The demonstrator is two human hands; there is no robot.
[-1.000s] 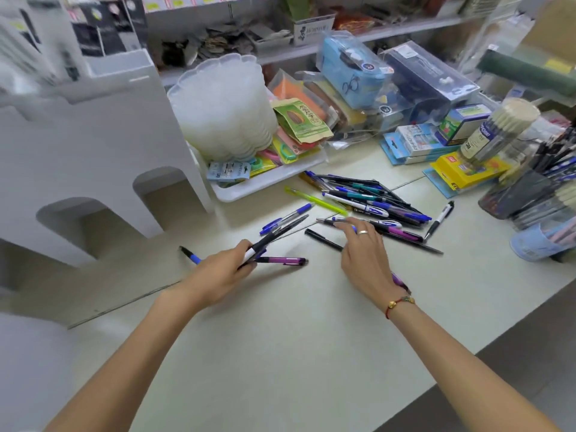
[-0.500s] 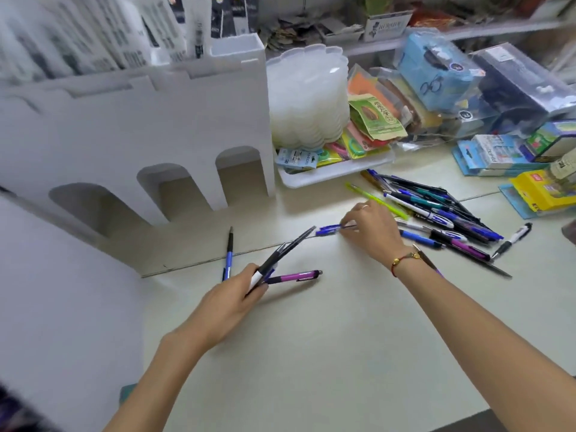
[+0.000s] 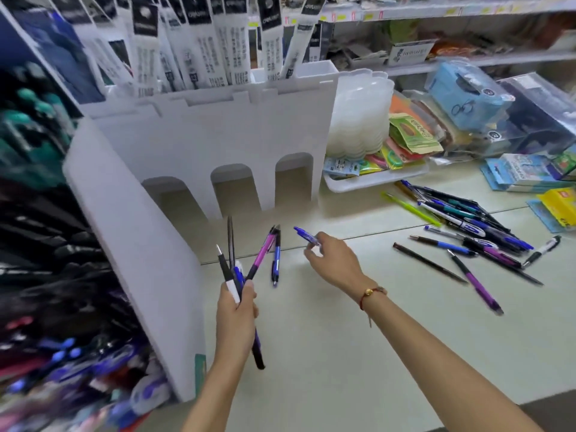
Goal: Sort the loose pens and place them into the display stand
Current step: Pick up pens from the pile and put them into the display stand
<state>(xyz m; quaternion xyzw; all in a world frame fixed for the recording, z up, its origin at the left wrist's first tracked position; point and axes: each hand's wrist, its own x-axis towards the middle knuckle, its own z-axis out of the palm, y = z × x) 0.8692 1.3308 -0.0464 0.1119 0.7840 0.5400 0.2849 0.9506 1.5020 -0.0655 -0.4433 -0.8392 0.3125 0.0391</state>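
I'm gripping a fanned bunch (image 3: 237,269) of pens upright in my left hand (image 3: 237,316) while my right hand (image 3: 332,261) is pinching one blue pen (image 3: 307,236) at the fingertips, just beside the bunch — collecting step, I judge, nothing slotted yet. Another blue pen (image 3: 275,260) is showing between the hands — whether it's lying on the counter (image 3: 343,353), can't tell — and the loose pile (image 3: 467,226) is sitting well right; the stand (image 3: 137,244) is standing left, so next I'm probably adding this pen to the bunch, then matching slots.
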